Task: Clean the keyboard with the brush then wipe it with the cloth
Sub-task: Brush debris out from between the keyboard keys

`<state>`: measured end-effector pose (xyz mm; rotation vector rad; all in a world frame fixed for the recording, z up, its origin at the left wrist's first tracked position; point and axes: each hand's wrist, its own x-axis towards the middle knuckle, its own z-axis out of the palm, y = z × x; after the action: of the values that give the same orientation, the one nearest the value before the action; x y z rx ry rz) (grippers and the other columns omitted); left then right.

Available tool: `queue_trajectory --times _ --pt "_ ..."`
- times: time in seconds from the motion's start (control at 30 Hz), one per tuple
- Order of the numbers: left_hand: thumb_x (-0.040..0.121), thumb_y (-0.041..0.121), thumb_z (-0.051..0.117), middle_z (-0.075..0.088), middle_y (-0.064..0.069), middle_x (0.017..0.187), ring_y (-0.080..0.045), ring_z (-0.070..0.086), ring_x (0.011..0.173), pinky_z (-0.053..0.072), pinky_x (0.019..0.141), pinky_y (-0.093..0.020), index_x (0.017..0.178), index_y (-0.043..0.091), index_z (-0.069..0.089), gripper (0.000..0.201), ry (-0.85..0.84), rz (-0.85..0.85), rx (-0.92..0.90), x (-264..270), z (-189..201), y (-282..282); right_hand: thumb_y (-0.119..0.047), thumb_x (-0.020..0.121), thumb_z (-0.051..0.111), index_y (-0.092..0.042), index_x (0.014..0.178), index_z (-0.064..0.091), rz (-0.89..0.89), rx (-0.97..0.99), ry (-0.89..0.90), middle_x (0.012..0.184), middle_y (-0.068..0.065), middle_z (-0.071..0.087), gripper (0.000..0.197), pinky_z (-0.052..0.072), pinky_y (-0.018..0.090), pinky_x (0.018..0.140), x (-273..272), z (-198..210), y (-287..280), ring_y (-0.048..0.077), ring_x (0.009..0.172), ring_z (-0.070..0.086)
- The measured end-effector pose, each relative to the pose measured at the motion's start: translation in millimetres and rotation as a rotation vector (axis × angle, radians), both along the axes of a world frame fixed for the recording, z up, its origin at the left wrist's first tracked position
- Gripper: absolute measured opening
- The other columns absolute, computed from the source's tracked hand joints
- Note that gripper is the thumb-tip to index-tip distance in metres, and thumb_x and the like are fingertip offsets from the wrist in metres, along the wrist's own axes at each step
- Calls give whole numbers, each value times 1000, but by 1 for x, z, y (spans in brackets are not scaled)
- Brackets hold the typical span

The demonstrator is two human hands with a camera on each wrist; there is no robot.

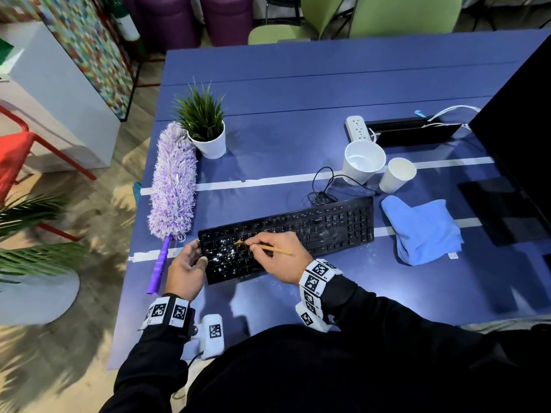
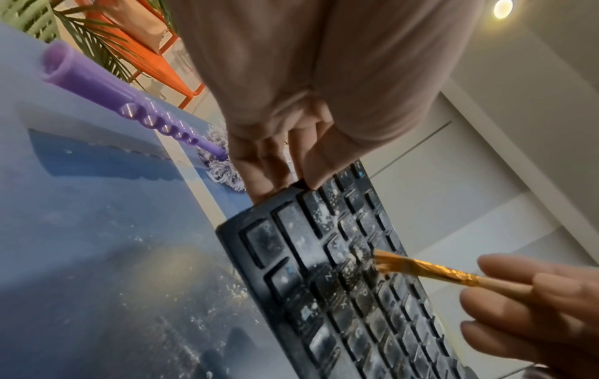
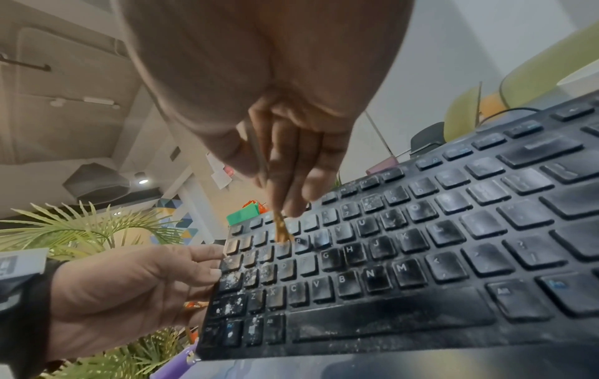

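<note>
A dusty black keyboard [image 1: 313,231] [image 2: 363,295] [image 3: 421,256] lies slanted on the blue table [image 1: 298,99], with white crumbs on its left keys. My right hand [image 1: 280,257] [image 3: 291,159] pinches a thin orange-bristled brush [image 1: 268,248] [image 2: 421,269] [image 3: 281,228], whose tip touches the upper-left keys. My left hand [image 1: 186,269] [image 2: 278,164] [image 3: 129,289] grips the keyboard's left edge, thumb on top and fingers curled behind. A folded blue cloth [image 1: 423,231] lies to the right of the keyboard.
A purple fluffy duster [image 1: 173,186] [image 2: 97,84] lies left of the keyboard beside a potted plant [image 1: 205,129]. Two white paper cups [image 1: 363,162], a power strip [image 1: 359,128] and the keyboard's cable [image 1: 325,192] sit behind. A black monitor [image 1: 518,144] stands at the right.
</note>
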<state>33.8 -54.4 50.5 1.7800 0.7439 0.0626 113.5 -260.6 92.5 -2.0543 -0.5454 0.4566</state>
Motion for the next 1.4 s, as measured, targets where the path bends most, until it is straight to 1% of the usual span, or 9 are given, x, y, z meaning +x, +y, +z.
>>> queue_trajectory --times 0.07,0.17,0.37,0.5,0.63,0.9,1.07,1.27,1.4 --pt "94 -9 47 54 0 115 -9 52 105 36 99 -24 137 6 46 45 -5 4 8 0 2 -1 -21 91 60 -20 101 75 -92 5 -20 60 -12 61 18 36 7 48 3 0 -2 1 44 50" --pt "94 -9 48 54 -1 116 -10 51 107 37 100 -26 136 7 47 45 -1 -6 7 -1 -1 2 -22 90 60 -21 99 75 12 -60 4 64 -3 68 17 48 22 52 4 3 -2 6 47 52" --pt "93 -12 45 60 3 110 15 58 92 44 100 -25 129 17 47 47 12 -32 -3 -1 -6 7 -22 90 59 -17 88 71 -123 -22 -56 67 1 71 13 51 25 60 5 -3 -1 15 55 60" --pt "93 -11 46 58 -7 119 -13 55 110 40 105 -33 135 7 46 46 18 -23 -11 2 -4 6 -20 91 57 -14 85 69 -75 -12 40 73 5 74 14 53 24 64 0 -8 4 19 67 68" --pt "93 -9 48 59 -5 119 -16 55 113 40 108 -35 135 9 47 46 25 -34 11 1 -7 10 -19 90 58 -13 82 66 -70 -39 21 66 -7 68 12 50 20 59 2 -4 3 7 55 61" --pt "93 -10 47 56 -1 116 -6 54 101 41 91 -10 134 8 47 45 24 -35 27 0 -3 3 -20 90 59 -14 81 68 33 -108 28 68 -3 68 14 54 27 57 0 -6 -3 20 59 64" --pt "93 -10 48 58 -1 115 -13 53 113 38 102 -27 133 8 49 44 5 -50 12 -1 -4 2 -18 88 62 -17 81 74 -169 -18 -1 68 -15 68 14 47 13 56 5 -10 -17 -2 53 59" --pt "92 -12 47 59 4 110 19 57 92 42 97 -20 124 17 49 43 -23 -24 -8 -2 -6 2 -17 86 66 -17 83 76 -423 110 -53 66 -12 67 11 47 14 61 20 -8 -35 0 58 59" --pt "92 -12 47 59 0 112 20 56 87 42 94 -14 128 13 49 44 -43 -12 -10 -1 -8 1 -19 86 66 -18 82 76 -274 -23 -39 66 -6 68 11 46 18 58 20 -11 -40 1 53 56"
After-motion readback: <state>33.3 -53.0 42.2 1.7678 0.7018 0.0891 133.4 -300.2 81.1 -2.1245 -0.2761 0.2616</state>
